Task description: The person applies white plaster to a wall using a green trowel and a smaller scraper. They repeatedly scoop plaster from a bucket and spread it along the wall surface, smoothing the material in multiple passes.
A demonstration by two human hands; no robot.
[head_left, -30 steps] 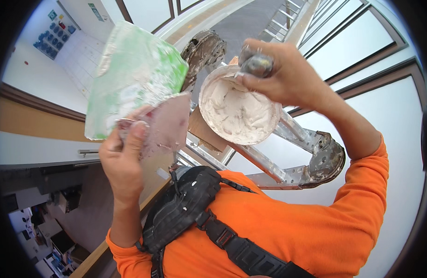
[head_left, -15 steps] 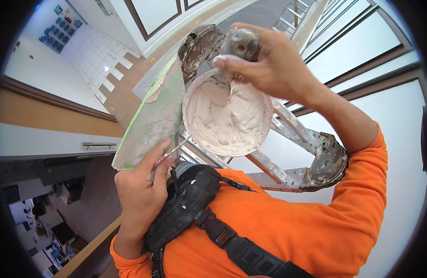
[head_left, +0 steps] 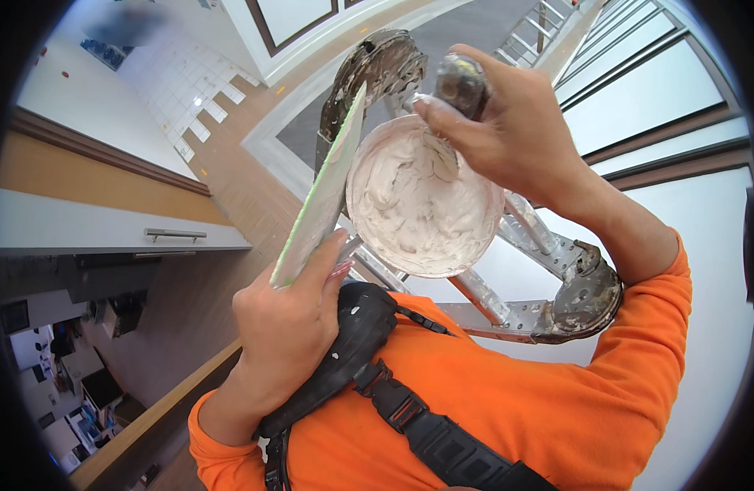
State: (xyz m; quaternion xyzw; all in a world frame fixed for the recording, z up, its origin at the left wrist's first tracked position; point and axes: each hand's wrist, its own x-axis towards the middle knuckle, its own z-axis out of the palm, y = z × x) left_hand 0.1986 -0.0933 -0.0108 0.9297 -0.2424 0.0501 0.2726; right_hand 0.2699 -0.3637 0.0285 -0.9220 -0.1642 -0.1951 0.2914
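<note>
A round bucket (head_left: 352,176) of pale, creamy plaster (head_left: 418,204) is in front of me, its surface swirled into ridges. Above its far right rim, my right hand (head_left: 516,123) is closed on the dark, plaster-smeared handle of a putty knife (head_left: 461,84); its blade is mostly hidden by my hand and the plaster. To the left of the bucket, my left hand (head_left: 291,319) pinches the lower end of a thin, green-edged, plaster-coated board (head_left: 324,192). This board stands steeply, nearly edge-on to me, its tip toward the far side.
Beneath the bucket is a metal ladder (head_left: 483,299) with scuffed, plaster-spattered joints (head_left: 586,299). Another ladder (head_left: 532,33) stands farther off. A white cabinet front with a handle (head_left: 175,235) is on the left, and a wooden rail (head_left: 160,409) at lower left. Glazed panels line the right.
The board has turned from showing its broad face to nearly edge-on, and my left hand has shifted right and slightly down. My right hand with the putty knife has shifted right over the bucket.
</note>
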